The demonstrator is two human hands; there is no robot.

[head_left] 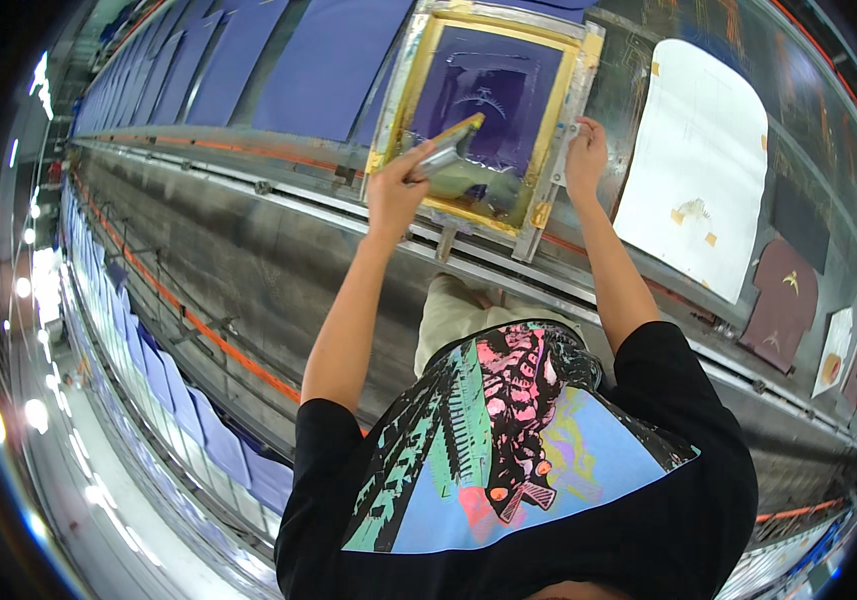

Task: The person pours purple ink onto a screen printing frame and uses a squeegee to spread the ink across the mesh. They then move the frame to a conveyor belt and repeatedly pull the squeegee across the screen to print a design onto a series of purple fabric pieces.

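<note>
Head view shows the left hand [395,192] gripping a squeegee [448,148] tilted on the yellow-framed printing screen [468,100] at the long table's [248,250] near edge, while the right hand [585,155] clasps the frame's side, apparently steadying it.

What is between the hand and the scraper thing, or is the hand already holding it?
Nothing visible stands between them. The left hand already grips the squeegee, which rests on the purple mesh of the screen frame. The right hand holds that frame's edge.
</note>
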